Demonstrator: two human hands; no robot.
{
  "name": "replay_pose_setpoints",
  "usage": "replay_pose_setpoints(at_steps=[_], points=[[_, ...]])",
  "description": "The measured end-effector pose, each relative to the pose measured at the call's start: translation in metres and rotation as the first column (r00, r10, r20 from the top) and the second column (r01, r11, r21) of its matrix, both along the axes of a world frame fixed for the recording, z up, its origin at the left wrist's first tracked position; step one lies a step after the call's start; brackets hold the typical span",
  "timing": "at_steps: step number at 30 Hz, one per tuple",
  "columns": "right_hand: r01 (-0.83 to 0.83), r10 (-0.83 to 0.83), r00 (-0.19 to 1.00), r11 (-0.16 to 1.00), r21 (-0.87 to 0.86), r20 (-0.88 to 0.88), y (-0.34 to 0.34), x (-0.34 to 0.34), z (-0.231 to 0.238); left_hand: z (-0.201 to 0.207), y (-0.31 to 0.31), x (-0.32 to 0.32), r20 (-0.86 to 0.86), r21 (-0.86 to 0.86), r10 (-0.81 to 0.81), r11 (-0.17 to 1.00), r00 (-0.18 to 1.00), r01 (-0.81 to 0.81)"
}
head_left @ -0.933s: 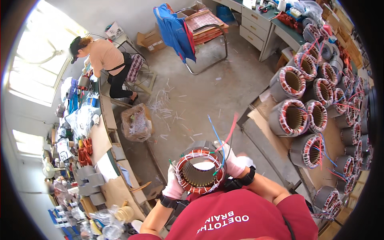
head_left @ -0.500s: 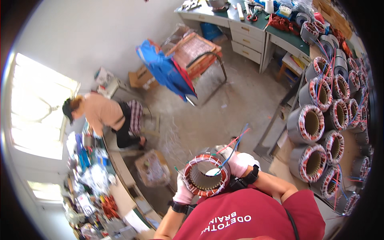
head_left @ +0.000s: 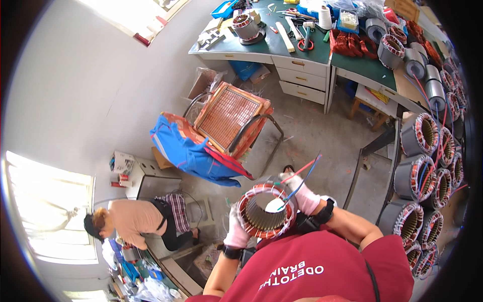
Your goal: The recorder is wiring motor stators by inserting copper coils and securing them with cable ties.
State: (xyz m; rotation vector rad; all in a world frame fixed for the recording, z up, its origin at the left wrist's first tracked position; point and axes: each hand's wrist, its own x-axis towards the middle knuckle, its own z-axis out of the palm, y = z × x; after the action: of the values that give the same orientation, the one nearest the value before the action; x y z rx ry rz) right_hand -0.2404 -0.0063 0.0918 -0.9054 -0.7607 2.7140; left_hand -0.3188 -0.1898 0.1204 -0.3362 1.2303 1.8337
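Observation:
A motor stator (head_left: 265, 219), a grey cylinder with slotted inner walls and red-and-white laced windings round its rim, is held up in front of my body. My gloved left hand (head_left: 236, 230) is closed on its left side. On the far right side, my gloved right hand (head_left: 303, 194) grips it, with some fingers hidden behind. Red and blue lead wires (head_left: 303, 180) rise from the rim near my right hand.
Ahead stands a green-topped desk (head_left: 271, 50) with another stator (head_left: 245, 27) and tools. Stacked stators (head_left: 420, 133) line the right side. A chair (head_left: 229, 118) with a blue jacket (head_left: 188, 151) stands before the desk. A person (head_left: 138, 219) leans over a cluttered bench at left.
My view has turned and moved nearer the desk and chair; the stacked stators and the person sit lower in view. Both hands keep their hold on the stator.

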Motion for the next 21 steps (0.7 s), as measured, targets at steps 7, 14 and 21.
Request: replay_pose_setpoints(at_steps=[7, 14, 21], points=[[0.068, -0.067, 0.997, 0.994, -0.086, 0.024, 0.119, -0.085, 0.025, 0.025, 0.132, -0.133, -0.082, 0.109, -0.336, 0.933, 0.938, 0.344], [0.254, -0.249, 0.967, 0.962, -0.104, 0.059, 0.234, -0.160, 0.022, -0.005, 0.259, -0.222, -0.067, 0.101, -0.439, 0.891, 0.896, 0.444], [0.055, -0.090, 0.995, 0.883, 0.466, 0.052, 0.367, -0.236, -0.019, -0.009, 0.403, -0.279, 0.083, 0.246, -0.334, 0.920, 0.939, 0.306]])
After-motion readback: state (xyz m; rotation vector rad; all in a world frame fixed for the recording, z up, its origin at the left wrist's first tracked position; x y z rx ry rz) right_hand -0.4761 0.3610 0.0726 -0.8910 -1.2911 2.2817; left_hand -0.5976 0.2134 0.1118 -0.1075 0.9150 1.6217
